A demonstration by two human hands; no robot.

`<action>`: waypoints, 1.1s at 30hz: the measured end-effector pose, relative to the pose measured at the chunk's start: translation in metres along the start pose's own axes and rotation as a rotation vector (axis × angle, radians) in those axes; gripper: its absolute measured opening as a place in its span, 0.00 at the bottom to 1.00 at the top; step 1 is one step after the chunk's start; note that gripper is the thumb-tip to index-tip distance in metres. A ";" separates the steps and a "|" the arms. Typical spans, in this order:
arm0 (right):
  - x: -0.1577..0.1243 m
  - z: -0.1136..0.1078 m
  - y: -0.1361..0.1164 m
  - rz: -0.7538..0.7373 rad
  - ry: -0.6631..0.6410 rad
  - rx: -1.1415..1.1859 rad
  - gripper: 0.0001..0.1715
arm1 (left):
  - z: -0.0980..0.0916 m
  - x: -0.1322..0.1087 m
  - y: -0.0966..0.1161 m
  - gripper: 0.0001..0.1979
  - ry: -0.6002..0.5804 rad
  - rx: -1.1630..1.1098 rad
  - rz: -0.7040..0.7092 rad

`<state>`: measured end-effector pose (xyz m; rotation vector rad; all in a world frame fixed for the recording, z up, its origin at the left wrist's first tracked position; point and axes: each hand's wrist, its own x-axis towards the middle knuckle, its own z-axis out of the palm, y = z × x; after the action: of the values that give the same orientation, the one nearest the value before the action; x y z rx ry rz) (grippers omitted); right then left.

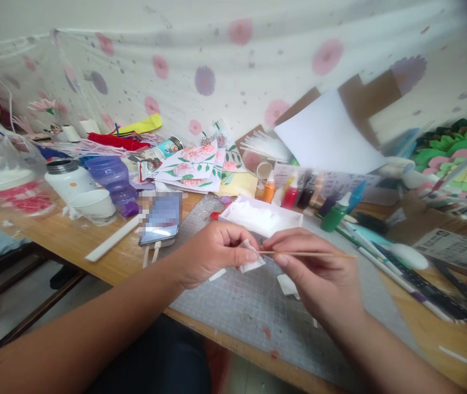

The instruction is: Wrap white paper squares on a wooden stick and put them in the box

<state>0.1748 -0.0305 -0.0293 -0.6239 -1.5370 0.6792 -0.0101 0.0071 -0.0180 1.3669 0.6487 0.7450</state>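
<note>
My left hand [212, 253] is closed, pinching a small white piece of paper [252, 261] between thumb and fingers above the grey cutting mat [237, 301]. My right hand [315, 273] is closed on a thin wooden stick [315, 254] that lies level, its left end meeting the paper and its right end pointing to the right. Another small white scrap [286, 284] lies on the mat under my right hand. A shallow white box [261, 216] sits on the mat just beyond both hands.
Small paint bottles [299, 191] stand behind the box. A phone [160, 219], a white cup [93, 207], a purple bottle [114, 183] and a white flask [67, 178] are at the left. Flower cards [194, 164] and paper flowers [459, 158] lie at the back. Pens [401, 257] are at the right.
</note>
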 end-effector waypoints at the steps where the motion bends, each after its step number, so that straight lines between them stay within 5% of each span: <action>1: 0.000 0.000 0.000 0.001 -0.001 -0.004 0.11 | 0.000 0.000 0.000 0.07 -0.001 0.001 -0.003; 33: 0.003 -0.001 0.001 -0.008 -0.044 -0.008 0.12 | -0.004 -0.001 -0.001 0.11 -0.040 0.009 -0.011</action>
<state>0.1758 -0.0272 -0.0279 -0.6118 -1.5825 0.6844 -0.0133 0.0087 -0.0196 1.3818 0.6279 0.7048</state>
